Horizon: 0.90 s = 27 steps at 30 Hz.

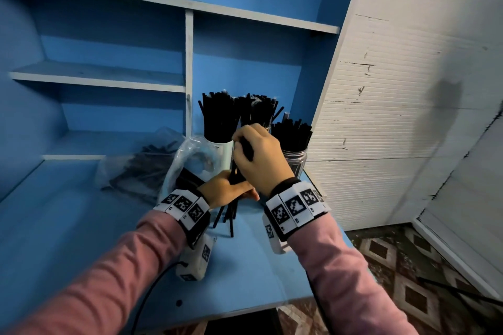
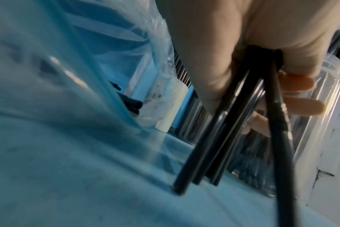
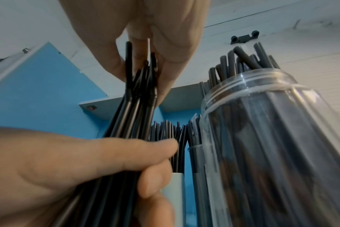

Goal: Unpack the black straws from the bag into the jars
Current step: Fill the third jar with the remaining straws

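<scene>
A bundle of black straws (image 1: 232, 200) stands upright, its lower ends on the blue desk (image 1: 81, 226). My left hand (image 1: 227, 192) grips the bundle around its middle. My right hand (image 1: 253, 152) pinches the straws' top ends from above. In the right wrist view, the right fingers (image 3: 171, 50) close on the straw tips (image 3: 144, 79) while the left hand (image 3: 68, 169) wraps the bundle below. The left wrist view has the straws (image 2: 219, 145) fanning down from my left hand (image 2: 252, 38). Behind stand a white jar (image 1: 221, 151) and a clear jar (image 1: 296, 162), both full of straws.
An open clear plastic bag (image 1: 187, 160) with a few straws lies left of my hands, and a second bag of straws (image 1: 136, 168) behind it. A third cluster of straws (image 1: 258, 109) rises between the jars. Blue shelves stand behind, a white panel wall (image 1: 381, 117) at right.
</scene>
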### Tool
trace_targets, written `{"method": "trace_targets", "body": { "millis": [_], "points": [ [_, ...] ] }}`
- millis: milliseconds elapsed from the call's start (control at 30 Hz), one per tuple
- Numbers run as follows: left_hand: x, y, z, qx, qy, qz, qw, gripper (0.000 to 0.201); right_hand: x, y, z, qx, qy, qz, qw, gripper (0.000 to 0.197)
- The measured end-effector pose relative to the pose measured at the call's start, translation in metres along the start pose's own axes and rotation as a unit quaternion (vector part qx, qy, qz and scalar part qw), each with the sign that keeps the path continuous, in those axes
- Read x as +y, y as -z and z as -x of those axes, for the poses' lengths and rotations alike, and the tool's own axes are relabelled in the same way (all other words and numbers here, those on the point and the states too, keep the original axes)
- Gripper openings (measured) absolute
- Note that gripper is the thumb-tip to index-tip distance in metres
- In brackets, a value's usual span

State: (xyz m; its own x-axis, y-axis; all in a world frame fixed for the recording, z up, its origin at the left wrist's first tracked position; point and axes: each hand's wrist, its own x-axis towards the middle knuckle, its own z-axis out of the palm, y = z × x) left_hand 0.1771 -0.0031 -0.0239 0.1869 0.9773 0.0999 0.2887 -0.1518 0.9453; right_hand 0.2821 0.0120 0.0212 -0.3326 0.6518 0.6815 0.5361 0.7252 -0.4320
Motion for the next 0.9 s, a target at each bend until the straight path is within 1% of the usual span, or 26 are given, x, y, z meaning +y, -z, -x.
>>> {"method": "trace_targets", "body": {
  "millis": [67, 133, 200, 233, 267, 300, 367, 433, 500, 567, 633, 700, 733, 767, 833, 900],
  "points": [
    [-0.001, 0.000, 0.000, -0.007, 0.010, 0.001, 1.000, 0.006, 0.001, 0.002, 0.000, 0.001, 0.011, 0.007, 1.000, 0.027],
    [0.001, 0.000, -0.002, -0.016, 0.014, 0.006, 1.000, 0.016, 0.001, 0.003, -0.002, -0.027, 0.021, 0.013, 0.999, 0.038],
    [0.001, 0.001, -0.002, -0.023, 0.015, -0.006, 1.000, 0.026, 0.002, 0.002, -0.002, -0.057, 0.025, 0.006, 0.998, 0.036],
    [0.003, 0.001, 0.000, -0.032, 0.017, -0.009, 0.999, 0.026, 0.003, 0.002, -0.002, -0.063, 0.026, 0.002, 0.998, 0.034],
    [0.002, 0.002, -0.001, -0.045, 0.020, -0.007, 0.999, 0.021, 0.003, 0.001, -0.002, -0.063, 0.028, -0.001, 0.998, 0.034],
    [0.000, 0.003, -0.001, -0.054, 0.022, -0.005, 0.998, 0.015, 0.003, 0.002, -0.002, -0.055, 0.033, -0.003, 0.998, 0.037],
    [0.002, 0.004, 0.000, -0.068, 0.019, -0.007, 0.997, 0.012, 0.003, 0.002, -0.002, -0.044, 0.045, -0.005, 0.998, 0.040],
    [0.003, 0.005, 0.002, -0.077, 0.010, -0.012, 0.997, 0.008, 0.001, 0.002, -0.001, -0.060, 0.042, -0.008, 0.997, 0.033],
    [0.004, 0.004, 0.004, -0.080, 0.002, -0.017, 0.997, 0.012, 0.000, 0.002, 0.001, -0.064, 0.033, -0.010, 0.997, 0.030],
    [0.003, 0.002, 0.005, -0.056, -0.002, -0.004, 0.998, 0.019, -0.001, 0.005, 0.002, -0.046, 0.031, -0.007, 0.998, 0.037],
    [0.002, 0.003, 0.003, -0.012, -0.008, 0.003, 1.000, 0.019, -0.002, 0.007, 0.004, 0.007, 0.030, -0.014, 0.999, 0.039],
    [0.001, 0.010, 0.000, 0.019, -0.007, 0.020, 1.000, 0.012, -0.001, 0.008, 0.008, 0.068, 0.021, -0.025, 0.997, 0.026],
    [0.003, 0.013, -0.001, 0.036, -0.008, 0.021, 0.999, 0.013, 0.001, 0.007, 0.012, 0.077, 0.011, -0.020, 0.997, 0.018],
    [0.002, 0.016, -0.004, 0.052, -0.008, 0.024, 0.998, 0.013, 0.004, 0.004, 0.016, 0.063, -0.005, -0.008, 0.998, 0.011],
    [0.000, 0.023, -0.010, 0.079, -0.018, 0.043, 0.996, 0.018, 0.012, -0.005, 0.025, -0.004, -0.044, 0.017, 0.999, 0.002],
    [-0.001, 0.026, -0.012, 0.097, -0.017, 0.075, 0.992, 0.024, 0.016, -0.014, 0.032, -0.073, -0.083, 0.041, 0.993, 0.007]
  ]
}}
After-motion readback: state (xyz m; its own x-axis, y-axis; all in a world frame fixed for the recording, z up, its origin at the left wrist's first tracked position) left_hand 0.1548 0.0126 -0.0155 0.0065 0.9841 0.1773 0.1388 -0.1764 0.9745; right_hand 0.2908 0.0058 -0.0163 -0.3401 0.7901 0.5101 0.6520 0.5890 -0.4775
